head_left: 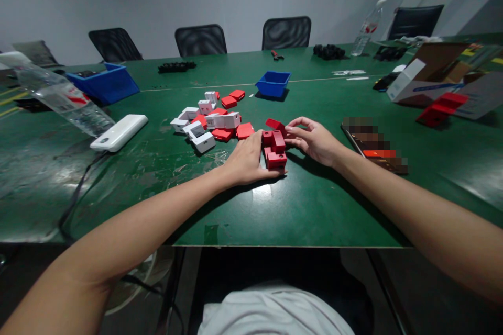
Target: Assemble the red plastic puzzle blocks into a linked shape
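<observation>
Several red plastic blocks [278, 142] stand grouped on the green table between my hands. My left hand [247, 159] is curved round their left and near sides, its thumb along the near edge and its fingers at the left. A thin red plastic piece [276, 125] tilts up at the far side of the group, with the fingertips of my right hand [310, 140] closed on its right end. Left of my left hand lies a loose pile of white plastic blocks [203, 141] and flat red pieces [244, 131].
A small blue bin [273, 85] stands beyond the pile. At left are a white power bank [120, 132] with a cable, a water bottle [58, 97] and a larger blue bin [106, 84]. A phone [367, 141] and an open cardboard box [428, 76] lie at right.
</observation>
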### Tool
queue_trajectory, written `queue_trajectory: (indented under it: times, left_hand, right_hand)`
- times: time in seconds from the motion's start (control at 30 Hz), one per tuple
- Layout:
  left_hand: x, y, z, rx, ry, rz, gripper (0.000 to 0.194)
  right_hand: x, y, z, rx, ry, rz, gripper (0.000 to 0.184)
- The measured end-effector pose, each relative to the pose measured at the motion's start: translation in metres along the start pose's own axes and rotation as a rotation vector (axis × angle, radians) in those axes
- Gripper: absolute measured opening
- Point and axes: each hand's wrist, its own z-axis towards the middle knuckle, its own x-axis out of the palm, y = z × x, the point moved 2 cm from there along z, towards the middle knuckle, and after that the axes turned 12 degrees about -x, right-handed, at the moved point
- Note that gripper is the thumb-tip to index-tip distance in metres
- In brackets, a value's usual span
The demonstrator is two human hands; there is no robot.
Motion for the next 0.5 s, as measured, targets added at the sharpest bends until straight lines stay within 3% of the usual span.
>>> queue_trajectory:
  times: [0.3,0.5]
  left_hand:
    - [-0.0001,0.0001,0.0010,-0.017,0.004,-0.017,0.085]
    - [0.0018,0.0022,0.0007,-0.023,-0.029,-0.050,0.089]
  right_hand:
    - [0.0037,-0.0023,-0.0013,-0.121,0.011,-0.306,0.040]
    - [-0.0011,-0.0027,-0.0019,-0.225,0.078,-0.567,0.020]
